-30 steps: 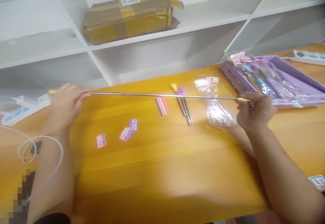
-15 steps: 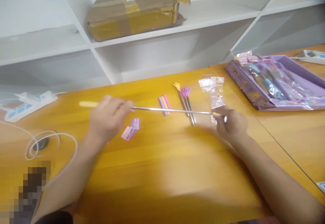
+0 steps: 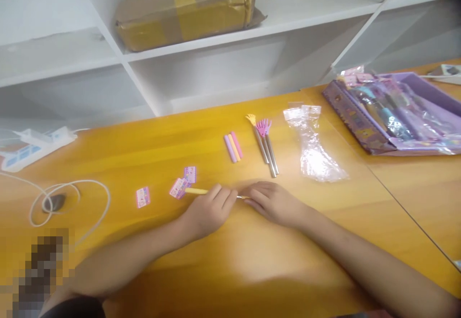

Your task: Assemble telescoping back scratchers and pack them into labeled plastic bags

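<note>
Between my two hands is a telescopic back scratcher with a yellow handle [image 3: 196, 191], its metal rod mostly pushed in. My left hand [image 3: 212, 212] is closed round the handle. Fingers of my right hand [image 3: 272, 202] pinch the other end, where a bit of yellow shows and the rest is hidden. Beyond my hands lie back scratcher rods with yellow, pink and purple hand-shaped heads [image 3: 264, 127]. Beside them are purple, yellow and pink handle tubes [image 3: 233, 147]. Small printed cards [image 3: 179, 188] lie by my left hand, with another card [image 3: 142, 197] further left.
Clear plastic bags [image 3: 317, 157] lie right of the rods. A purple display box [image 3: 360, 123] with wrapped items stands at the right. At the left are a white power strip [image 3: 41, 147] and a looped cable [image 3: 108, 202]. White shelves behind hold a taped cardboard box [image 3: 190, 15].
The rod, long and stretched between my hands before, is now short. My hands have come together and lower, nearer the table's middle. The card at the left has come into sight.
</note>
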Action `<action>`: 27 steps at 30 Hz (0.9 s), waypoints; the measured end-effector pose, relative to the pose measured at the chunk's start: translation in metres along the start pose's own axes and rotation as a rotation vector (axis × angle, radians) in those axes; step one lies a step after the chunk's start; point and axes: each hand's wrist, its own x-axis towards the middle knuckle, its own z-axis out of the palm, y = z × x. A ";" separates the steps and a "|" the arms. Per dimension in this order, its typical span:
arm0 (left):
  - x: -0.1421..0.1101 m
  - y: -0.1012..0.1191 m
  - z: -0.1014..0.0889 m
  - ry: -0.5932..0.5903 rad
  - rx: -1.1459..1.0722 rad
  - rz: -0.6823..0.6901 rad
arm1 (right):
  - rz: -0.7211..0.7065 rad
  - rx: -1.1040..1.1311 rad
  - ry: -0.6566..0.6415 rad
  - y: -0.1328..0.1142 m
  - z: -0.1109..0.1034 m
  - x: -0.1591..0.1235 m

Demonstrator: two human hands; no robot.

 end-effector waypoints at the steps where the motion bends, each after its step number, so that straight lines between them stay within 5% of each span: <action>1: 0.000 0.000 0.001 -0.001 0.002 0.026 | 0.003 0.014 -0.011 0.001 -0.002 0.000; 12: 0.001 0.004 -0.013 -0.063 0.110 -0.001 | -0.072 -0.047 -0.059 0.008 -0.018 0.001; 16: -0.003 0.015 -0.024 -0.249 0.076 -0.130 | -0.102 -0.160 -0.060 0.017 -0.031 -0.003; 19: 0.000 0.012 -0.033 -0.526 -0.187 -0.273 | -0.120 -0.205 -0.047 0.019 -0.042 -0.005; 23: 0.011 0.005 -0.041 -0.833 -0.981 -0.408 | -0.104 -0.192 0.035 0.027 -0.060 -0.009; 25: 0.013 0.004 -0.039 -0.856 -1.335 -0.490 | -0.060 -0.198 0.141 0.037 -0.068 -0.013; 27: 0.012 0.003 -0.035 -0.768 -1.447 -0.524 | 0.133 -0.257 0.289 0.051 -0.075 -0.019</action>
